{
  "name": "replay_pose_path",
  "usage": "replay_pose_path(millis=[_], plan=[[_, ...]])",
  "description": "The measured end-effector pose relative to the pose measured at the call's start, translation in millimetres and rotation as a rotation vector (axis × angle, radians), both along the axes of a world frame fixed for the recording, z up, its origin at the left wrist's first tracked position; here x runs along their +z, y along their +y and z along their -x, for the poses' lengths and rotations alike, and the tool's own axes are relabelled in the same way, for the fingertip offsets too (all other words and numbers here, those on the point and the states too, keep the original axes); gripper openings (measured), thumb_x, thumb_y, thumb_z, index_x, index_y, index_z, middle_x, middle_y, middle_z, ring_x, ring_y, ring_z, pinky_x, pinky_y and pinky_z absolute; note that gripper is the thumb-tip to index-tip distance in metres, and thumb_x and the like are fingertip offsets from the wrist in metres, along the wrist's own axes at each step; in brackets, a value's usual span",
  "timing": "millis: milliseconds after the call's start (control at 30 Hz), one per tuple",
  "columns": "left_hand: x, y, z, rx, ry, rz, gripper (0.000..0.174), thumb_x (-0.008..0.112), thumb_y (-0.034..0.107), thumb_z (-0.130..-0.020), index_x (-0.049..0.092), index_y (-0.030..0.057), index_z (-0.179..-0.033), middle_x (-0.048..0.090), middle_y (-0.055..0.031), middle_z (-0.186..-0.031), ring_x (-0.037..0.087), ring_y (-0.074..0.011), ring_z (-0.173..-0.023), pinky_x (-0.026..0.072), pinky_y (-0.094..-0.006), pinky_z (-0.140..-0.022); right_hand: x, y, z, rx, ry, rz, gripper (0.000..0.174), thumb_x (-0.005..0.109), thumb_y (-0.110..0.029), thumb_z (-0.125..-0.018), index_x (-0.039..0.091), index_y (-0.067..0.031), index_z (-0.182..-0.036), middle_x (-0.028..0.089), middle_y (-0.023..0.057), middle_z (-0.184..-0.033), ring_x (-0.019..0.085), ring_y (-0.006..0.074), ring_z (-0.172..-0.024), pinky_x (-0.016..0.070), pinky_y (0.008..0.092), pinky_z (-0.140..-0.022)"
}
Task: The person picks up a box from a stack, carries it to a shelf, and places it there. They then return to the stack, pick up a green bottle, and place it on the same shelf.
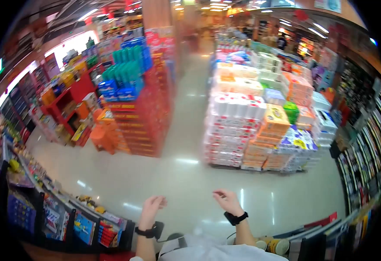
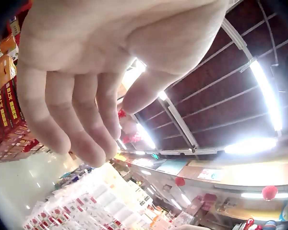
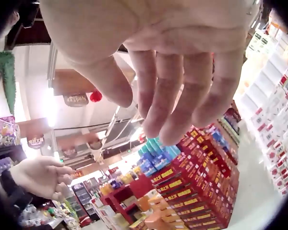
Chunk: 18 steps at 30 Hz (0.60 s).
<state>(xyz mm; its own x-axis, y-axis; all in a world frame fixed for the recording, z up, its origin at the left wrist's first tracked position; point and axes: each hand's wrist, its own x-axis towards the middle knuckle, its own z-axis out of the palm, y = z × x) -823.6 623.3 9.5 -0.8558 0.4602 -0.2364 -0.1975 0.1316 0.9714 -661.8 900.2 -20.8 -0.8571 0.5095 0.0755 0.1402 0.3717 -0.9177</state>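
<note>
Both hands are raised in front of the body above the shop floor, apart from each other and holding nothing. The left hand [image 1: 154, 209] has relaxed, slightly bent fingers; in the left wrist view the same left hand [image 2: 86, 62] shows its palm with the fingers hanging loosely. Across from it, the right hand [image 1: 227, 201] points inward with a loose bend. Its close view has the right hand [image 3: 168, 62] with nothing in the palm. Each wrist wears a black strap [image 1: 145, 232] with a small camera.
Ahead stand stacked packs of tissue paper [image 1: 238, 113] on the right and red cartons [image 1: 134, 117] on the left, with a tiled aisle [image 1: 186, 143] between. Low shelves of packaged goods [image 1: 84, 224] curve round the near left; a tall rack [image 1: 366, 152] lines the right.
</note>
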Motion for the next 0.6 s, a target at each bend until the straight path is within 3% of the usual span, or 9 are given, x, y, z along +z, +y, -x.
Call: replay_pose_path(millis=[133,367,600], plan=[[-3,26,36,-0.066,-0.016,-0.046,0.027,0.051,0.02,-0.1,0.067,-0.0005,-0.105,0.071,-0.0094,-0.093,0.068,-0.0173,-0.085,0.0524,-0.0298,-0.077,-9,36,40,0.024,-0.001,-0.017,0.016,0.067,-0.012,-0.09,0.07,-0.0005,-0.101,0.073,0.011,-0.085,0.071,0.0171,-0.078,0.0551,0.0291,-0.071],[-24,65,127,0.011,-0.084,-0.065,0.027,0.051,0.02,-0.1,0.067,-0.001,-0.105,0.071,-0.0096,-0.093,0.068,-0.0175,-0.086,0.0528,-0.0296,-0.077,-45,85,105,0.023,-0.061,0.07,0.019,0.067,-0.016,-0.09,0.071,-0.0014,-0.103,0.073,0.0105,-0.085,0.07,0.0176,-0.078,0.0545,0.0296,-0.07],[-34,113,252,-0.017,-0.108,-0.108,0.028,0.052,0.021,-0.1,0.067,-0.0014,-0.105,0.071,-0.0094,-0.093,0.068,-0.0174,-0.085,0.0528,-0.0294,-0.077,-33,132,229,-0.008,-0.082,0.055,0.016,0.064,-0.01,-0.092,0.069,0.0017,-0.102,0.072,0.008,-0.084,0.07,0.0142,-0.08,0.0546,0.0274,-0.074]])
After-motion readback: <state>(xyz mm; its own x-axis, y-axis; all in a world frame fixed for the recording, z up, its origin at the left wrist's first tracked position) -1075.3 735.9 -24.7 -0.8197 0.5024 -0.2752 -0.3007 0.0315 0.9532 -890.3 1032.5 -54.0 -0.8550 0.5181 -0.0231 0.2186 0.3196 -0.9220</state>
